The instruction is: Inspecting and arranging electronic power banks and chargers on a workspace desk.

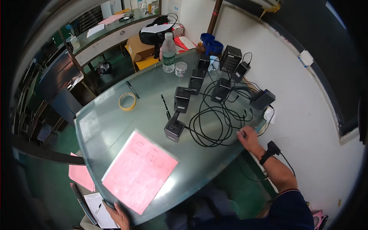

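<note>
My right hand (250, 139) is at the right edge of the glass-topped table, fingers curled closed at the edge of a loose coil of black cables (209, 142); a cable appears pinched in the fingertips. A black strap device (270, 150) with its own wire is on my right wrist. My left hand (118, 216) rests at the table's near left edge, fingers apart, close to a pink printed sheet (141, 171) in a clear sleeve. Beyond the coil stand several dark box-shaped devices, including a near one (174, 129) and one at the right (262, 99).
A plastic bottle (168, 53), a clear cup (181, 69) and blue tape rolls (212, 44) stand toward the back. Yellow tape (127, 102) and black pens (165, 106) lie on the glass table (103, 128). A white wall (303, 130) borders the right; a notebook (101, 210) sits lower left.
</note>
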A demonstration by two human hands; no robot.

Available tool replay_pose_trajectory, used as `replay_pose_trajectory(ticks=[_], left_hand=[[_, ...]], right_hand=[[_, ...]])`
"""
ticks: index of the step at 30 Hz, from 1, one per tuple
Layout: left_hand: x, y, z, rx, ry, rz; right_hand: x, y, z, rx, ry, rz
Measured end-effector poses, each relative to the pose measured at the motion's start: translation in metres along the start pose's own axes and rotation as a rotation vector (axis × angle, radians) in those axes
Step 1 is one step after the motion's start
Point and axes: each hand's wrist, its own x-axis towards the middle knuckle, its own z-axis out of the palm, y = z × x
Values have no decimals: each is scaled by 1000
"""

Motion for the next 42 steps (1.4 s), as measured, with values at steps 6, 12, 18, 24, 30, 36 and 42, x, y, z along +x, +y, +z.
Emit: replay_pose_trajectory(ticks=[6, 12, 18, 24, 30, 36, 42], left_hand=[[0, 26, 3, 164, -36, -57], [-8, 37, 7, 132, 40, -26], [-1, -2, 15, 34, 110, 119], [-4, 5, 15, 16, 68, 148], [-5, 2, 16, 104, 120, 160], [4, -13, 15, 166, 153, 179], [1, -9, 12, 232, 140, 167]], right_hand=[[10, 49, 15, 11, 20, -121], [6, 60, 27, 117, 34, -88], [-2, 56, 21, 182, 43, -71], [-3, 58, 21, 198, 63, -118], [-2, 62, 21, 213, 105, -143], [2, 68, 16, 389, 163, -40], [67, 43, -13, 259, 119, -134]])
